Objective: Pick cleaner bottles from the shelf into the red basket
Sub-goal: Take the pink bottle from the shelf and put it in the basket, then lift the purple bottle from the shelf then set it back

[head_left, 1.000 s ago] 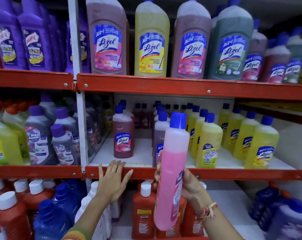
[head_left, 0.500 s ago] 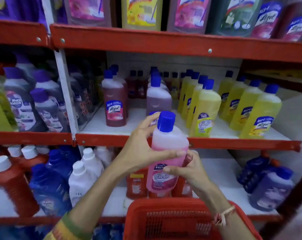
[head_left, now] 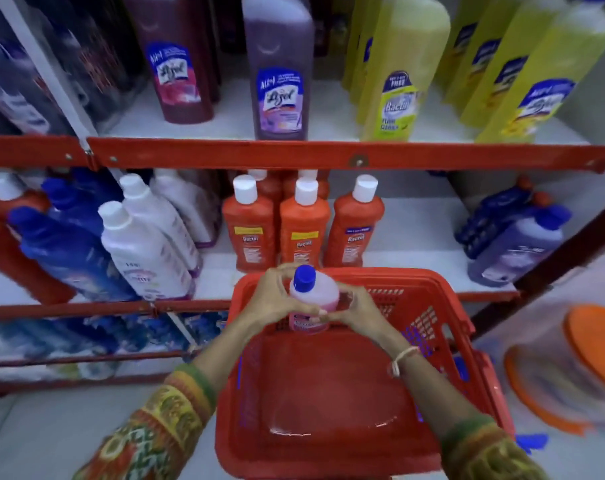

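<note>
At frame centre, one pink bottle with blue cap, upright, gripped by fingers of left hand and right hand over one red basket.

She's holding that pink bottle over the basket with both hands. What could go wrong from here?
The pink bottle is upright, held near its shoulder by the left hand and right hand. The red basket looks empty, so once released it may tip over on the bare floor. Dropped early, it could hit the far wall.

orange-rimmed round tub on the floor at right, pale tiled floor, small blue object beside it, perhaps a cap
</note>
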Motion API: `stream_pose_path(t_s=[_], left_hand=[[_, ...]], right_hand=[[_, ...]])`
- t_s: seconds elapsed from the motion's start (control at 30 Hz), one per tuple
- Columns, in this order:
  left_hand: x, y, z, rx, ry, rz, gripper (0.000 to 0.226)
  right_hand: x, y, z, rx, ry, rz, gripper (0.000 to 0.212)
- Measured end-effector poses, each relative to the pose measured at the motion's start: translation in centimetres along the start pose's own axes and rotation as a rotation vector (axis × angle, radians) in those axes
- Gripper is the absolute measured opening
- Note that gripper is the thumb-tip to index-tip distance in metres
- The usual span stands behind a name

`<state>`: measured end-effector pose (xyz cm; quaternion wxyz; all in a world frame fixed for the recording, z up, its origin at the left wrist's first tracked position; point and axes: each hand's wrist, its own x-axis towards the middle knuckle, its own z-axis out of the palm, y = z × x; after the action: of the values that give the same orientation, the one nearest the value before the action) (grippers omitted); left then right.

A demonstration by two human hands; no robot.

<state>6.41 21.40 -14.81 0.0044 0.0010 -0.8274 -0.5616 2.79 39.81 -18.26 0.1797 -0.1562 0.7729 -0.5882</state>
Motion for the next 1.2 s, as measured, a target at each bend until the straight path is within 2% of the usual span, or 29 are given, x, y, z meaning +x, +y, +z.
stream_pose_path(t_s=[0.07,0.17,0.3,0.57,0.7,0.83,0.93,1.0,1.2], left_hand=[[-0.7,-2.3,1.2,-0.038,-0.020,-0.081,0.060],[-1.5,-5.3,2.9,-0.056,-0.017,-0.185,0.066],[-1.8,-8.8,4.5,-0.023,-0.035,-0.304,0.069],[-2.3,-10.8,5.9,-0.026,-0.048,-0.400,0.069],[-2.5,-11.0,6.2,-0.023,-0.046,-0.426,0.077],[-2.6,-10.9,6.1,-0.019,-0.043,-0.416,0.078],[-2.5,-10.5,5.6,0.071,-0.091,-0.442,0.065],[-2.3,-10.2,5.2,0.151,-0.111,-0.431,0.060],[-3.2,-7.8,3.7,0.382,-0.161,-0.376,0.063]], right_hand=[[0.0,2.5,0.6,-0.044,-0.006,0.052,0.050],[0.0,5.8,1.4,-0.146,0.000,0.130,0.062],[-0.4,8.4,2.6,-0.215,-0.025,0.247,0.059],[-1.0,11.3,4.1,-0.223,-0.004,0.355,0.060],[-0.7,11.9,4.2,-0.282,-0.059,0.398,0.062],[-0.5,11.9,4.0,-0.361,-0.085,0.397,0.062],[-0.6,11.5,4.3,-0.407,-0.112,0.371,0.061],[-0.4,10.8,4.0,-0.439,-0.164,0.335,0.060],[-0.1,5.6,0.4,-0.556,-0.349,0.160,0.063]])
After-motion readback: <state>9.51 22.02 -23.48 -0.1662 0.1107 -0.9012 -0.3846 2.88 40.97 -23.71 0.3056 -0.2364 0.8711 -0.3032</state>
